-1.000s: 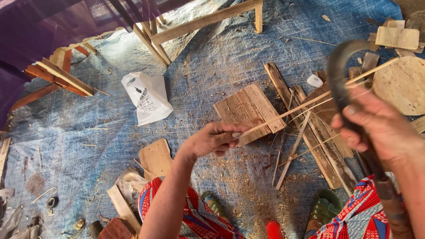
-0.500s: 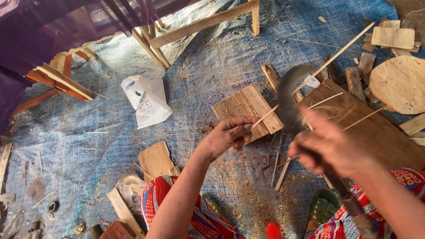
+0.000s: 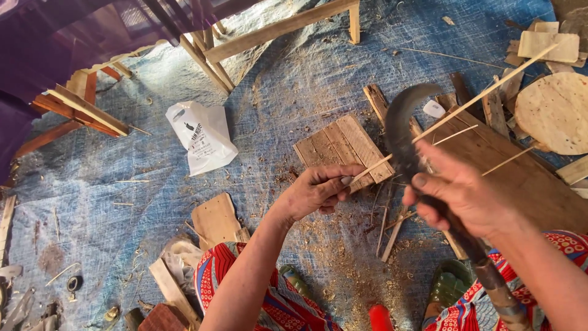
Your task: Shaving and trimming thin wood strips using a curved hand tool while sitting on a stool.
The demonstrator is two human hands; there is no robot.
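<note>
Blue tarpaulin (image 3: 122,202) strewn with sawdust covers the floor beneath you, and across it runs the thin wooden stick (image 3: 465,101), its near end pinched in the closed grip of your left hand (image 3: 315,193) while it slants up to the right. Your right hand (image 3: 468,199) is clenched around the handle of a curved dark blade (image 3: 401,125), whose edge meets the stick just above a small slatted board (image 3: 343,150); a white plastic bag (image 3: 202,135) lies well apart to the left.

Two hands, left hand (image 3: 315,191) and right hand (image 3: 465,193). One curved knife (image 3: 404,132). One long thin stick (image 3: 465,107). One white plastic bag (image 3: 202,136), left. One round wooden disc (image 3: 551,113), far right. One slatted wooden panel (image 3: 343,147), centre.
</note>
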